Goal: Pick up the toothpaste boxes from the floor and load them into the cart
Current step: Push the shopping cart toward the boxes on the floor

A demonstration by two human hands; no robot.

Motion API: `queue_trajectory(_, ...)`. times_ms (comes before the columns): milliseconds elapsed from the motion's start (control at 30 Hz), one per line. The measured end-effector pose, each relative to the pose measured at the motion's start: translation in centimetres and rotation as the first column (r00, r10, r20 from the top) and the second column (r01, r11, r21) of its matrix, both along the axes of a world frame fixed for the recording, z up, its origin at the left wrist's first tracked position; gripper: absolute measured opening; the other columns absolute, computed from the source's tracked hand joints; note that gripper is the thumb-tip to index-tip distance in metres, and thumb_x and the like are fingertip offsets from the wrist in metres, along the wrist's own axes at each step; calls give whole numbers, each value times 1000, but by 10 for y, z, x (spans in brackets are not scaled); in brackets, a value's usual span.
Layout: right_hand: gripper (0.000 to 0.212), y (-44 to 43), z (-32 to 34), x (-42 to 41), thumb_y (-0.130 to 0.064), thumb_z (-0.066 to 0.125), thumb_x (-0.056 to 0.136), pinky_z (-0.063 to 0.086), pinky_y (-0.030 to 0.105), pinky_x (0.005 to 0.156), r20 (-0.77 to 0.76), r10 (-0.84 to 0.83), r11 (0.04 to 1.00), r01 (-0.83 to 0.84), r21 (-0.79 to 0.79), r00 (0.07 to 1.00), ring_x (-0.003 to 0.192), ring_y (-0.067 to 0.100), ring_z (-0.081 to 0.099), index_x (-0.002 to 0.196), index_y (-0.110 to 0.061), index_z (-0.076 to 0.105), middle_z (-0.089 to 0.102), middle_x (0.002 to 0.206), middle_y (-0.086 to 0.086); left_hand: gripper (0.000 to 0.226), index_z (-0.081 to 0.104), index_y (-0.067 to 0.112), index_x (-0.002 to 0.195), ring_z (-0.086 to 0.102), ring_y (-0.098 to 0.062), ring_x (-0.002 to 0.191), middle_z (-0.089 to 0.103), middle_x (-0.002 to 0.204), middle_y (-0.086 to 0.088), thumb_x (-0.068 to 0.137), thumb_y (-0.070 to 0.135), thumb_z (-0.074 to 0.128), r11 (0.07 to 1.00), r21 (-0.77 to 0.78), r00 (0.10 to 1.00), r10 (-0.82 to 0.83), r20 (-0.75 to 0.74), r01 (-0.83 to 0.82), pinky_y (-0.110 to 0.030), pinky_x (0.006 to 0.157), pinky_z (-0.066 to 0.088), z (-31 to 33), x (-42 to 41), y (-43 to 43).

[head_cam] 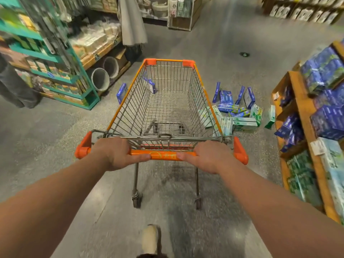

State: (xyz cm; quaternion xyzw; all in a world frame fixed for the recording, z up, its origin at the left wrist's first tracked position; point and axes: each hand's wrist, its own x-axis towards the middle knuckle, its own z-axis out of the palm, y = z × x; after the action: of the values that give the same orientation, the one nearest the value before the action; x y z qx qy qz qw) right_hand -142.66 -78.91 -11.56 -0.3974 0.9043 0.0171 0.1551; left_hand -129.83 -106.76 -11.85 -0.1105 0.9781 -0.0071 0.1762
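Pointing lengthwise ahead, the cart seems empty.

Fingers of both hands hidden behind cart handle, shelf goods blurred, bystander cropped at edge

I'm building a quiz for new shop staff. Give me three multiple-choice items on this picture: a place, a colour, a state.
1. Where does the big heap of toothpaste boxes lie?
A. on the floor right of the cart
B. inside the cart
C. on the cart's handle
2. What colour is the cart's handle?
A. green
B. orange
C. black
3. What are the hands doing?
A. both grip the handle
B. one lifts a box
C. both hang free
Key: 1 A, it lies by the cart's right wall; 2 B, the bar is orange; 3 A, left hand and right hand curl round it.
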Motion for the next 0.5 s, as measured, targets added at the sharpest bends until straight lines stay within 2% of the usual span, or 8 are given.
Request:
queue_trajectory(167, 104, -66, -4, -87, -100, 0, 67, 54, 38, 72, -2, -45, 999, 45, -9, 999, 69, 21, 60, 65, -17, 62, 60, 72, 2, 108, 67, 22, 71, 62, -13, 67, 65, 69, 6, 53, 110, 7, 998, -11, 998, -64, -7, 64, -36, 73, 56, 0, -102, -70)
queue_trajectory(333, 111, -123, -5, -172, -103, -2, 61, 52, 39, 78, -19, -134, 991, 134, -15, 991, 85, 28, 65, 77, -17, 66, 59, 80, 2, 114, 64, 16, 67, 62, -16, 68, 63, 69, 4, 49, 110, 3, 990, -65, 991, -129, -33, 126, -34, 70, 55, 2, -203, -132)
queue_trajectory(500, 108, -158, 0, -244, -100, 4, 67, 48, 39, 80, -8, -154, 988, 155, 8, 988, 96, 29, 66, 89, -18, 69, 68, 98, 7, 115, 63, 15, 68, 62, -19, 70, 62, 69, 4, 48, 110, 2, 985, -65, 986, -161, -32, 159, -34, 70, 53, 3, -283, -168)
